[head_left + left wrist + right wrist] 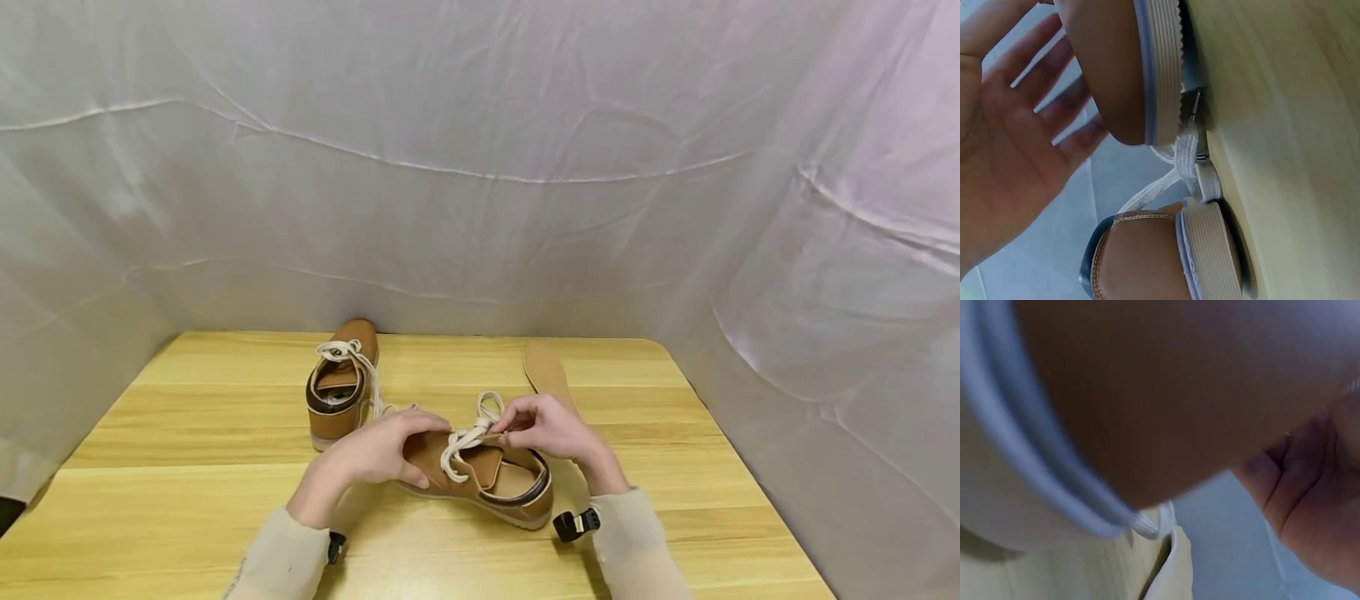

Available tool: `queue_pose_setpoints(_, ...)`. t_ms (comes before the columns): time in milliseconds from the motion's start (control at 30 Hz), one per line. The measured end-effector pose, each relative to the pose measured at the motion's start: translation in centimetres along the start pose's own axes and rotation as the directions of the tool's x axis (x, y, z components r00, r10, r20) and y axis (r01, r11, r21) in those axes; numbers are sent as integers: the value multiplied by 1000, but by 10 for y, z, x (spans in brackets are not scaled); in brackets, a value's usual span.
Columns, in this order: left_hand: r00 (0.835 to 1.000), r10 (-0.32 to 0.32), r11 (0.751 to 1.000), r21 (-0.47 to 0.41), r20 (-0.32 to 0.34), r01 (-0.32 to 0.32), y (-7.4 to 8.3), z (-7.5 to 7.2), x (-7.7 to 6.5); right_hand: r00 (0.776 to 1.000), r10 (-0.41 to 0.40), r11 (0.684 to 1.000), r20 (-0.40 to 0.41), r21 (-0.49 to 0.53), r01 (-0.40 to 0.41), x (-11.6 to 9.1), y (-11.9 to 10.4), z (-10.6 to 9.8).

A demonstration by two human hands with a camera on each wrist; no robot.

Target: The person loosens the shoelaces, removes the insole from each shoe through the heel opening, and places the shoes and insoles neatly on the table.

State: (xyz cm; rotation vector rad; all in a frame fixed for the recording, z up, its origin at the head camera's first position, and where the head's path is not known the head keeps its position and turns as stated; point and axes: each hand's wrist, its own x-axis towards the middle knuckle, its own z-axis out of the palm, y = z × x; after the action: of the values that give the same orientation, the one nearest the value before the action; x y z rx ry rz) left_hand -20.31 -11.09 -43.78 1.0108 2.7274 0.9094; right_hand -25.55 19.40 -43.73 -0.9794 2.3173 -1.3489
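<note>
A brown low-cut shoe (517, 502) with cream laces (467, 442) lies across the middle of the table, toe to the left. My left hand (378, 446) holds its toe, thumb on the near side and fingers on the far side. In the left wrist view those fingers (1054, 59) lie fairly straight along the toe (1116, 81). At the lace opening, my right hand (551, 429) pinches the upper's far edge beside the laces; the exact grip is hidden. The right wrist view is mostly filled by the shoe's heel (1166, 381).
A matching brown shoe (324, 427) stands behind to the left, heel toward me, its lace trailing toward the held shoe. A tan insole (546, 371) lies at the back right, partly behind my right hand. Grey sheeting (465, 233) hangs behind the wooden table (187, 500).
</note>
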Motion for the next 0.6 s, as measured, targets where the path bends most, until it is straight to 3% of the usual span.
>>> queue_pose_setpoints(333, 998, -42, 996, 81, -48, 46, 1, 4, -7, 993, 49, 992, -109, -112, -61, 5, -7, 10)
queue_pose_setpoints(500, 998, -37, 995, 92, -56, 43, 0, 6, -9, 980, 24, 997, -199, -70, -38, -5, -22, 11)
queue_pose_setpoints(600, 998, -31, 994, 99, -61, 37, 0, 5, -9, 975, -14, 993, -223, -116, -12, -13, -34, 9)
